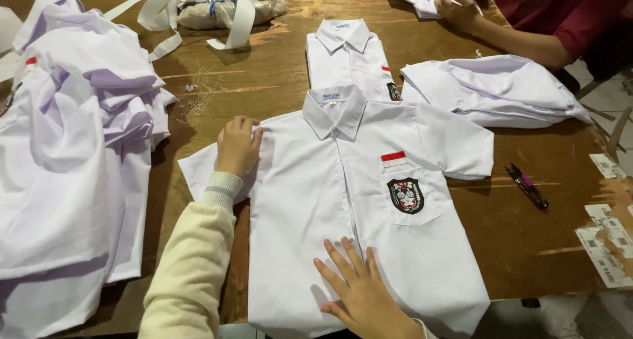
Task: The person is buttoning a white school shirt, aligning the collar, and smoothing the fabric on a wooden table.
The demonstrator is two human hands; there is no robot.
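left hand: fingers curled on white shirt shoulder, centre frame | right hand: flat, fingers spread, lower hem, gripping nothing

white short-sleeved school shirt flat on wooden table, front up, buttoned, collar pointing away. red-white flag patch above chest pocket, dark crest badge on pocket. sleeves spread out, hem at near table edge.

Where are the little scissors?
In the head view, the small thread snips lie on the wooden table, right of the spread white shirt, near its sleeve.
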